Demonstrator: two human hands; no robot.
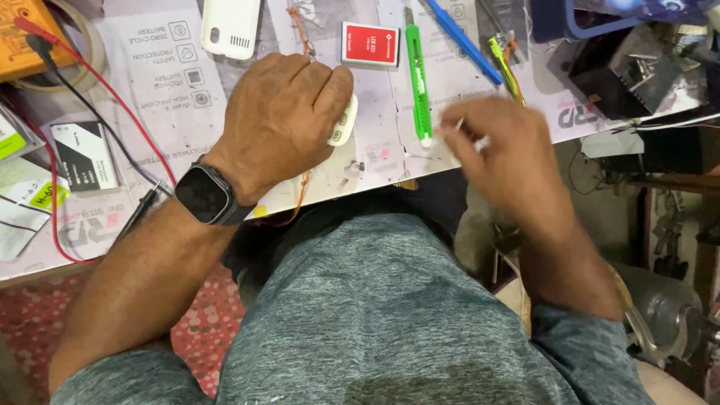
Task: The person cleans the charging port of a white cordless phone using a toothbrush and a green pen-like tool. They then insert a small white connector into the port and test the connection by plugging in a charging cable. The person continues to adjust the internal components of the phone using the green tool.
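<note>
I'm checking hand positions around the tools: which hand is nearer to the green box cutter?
Right. The right hand is just beside the green box cutter, fingertips near its lower end. The left hand rests farther left, over a small white part.

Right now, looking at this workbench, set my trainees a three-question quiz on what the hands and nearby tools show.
1. True or false: the left hand covers a small white device.
2. Which tool lies between the two hands? A) green utility knife B) hammer C) pliers
3. What is worn on the left wrist?

Key: 1 true. 2 A. 3 a black smartwatch. The right hand is blurred; it pinches something thin and pale that cannot be made out.
</note>
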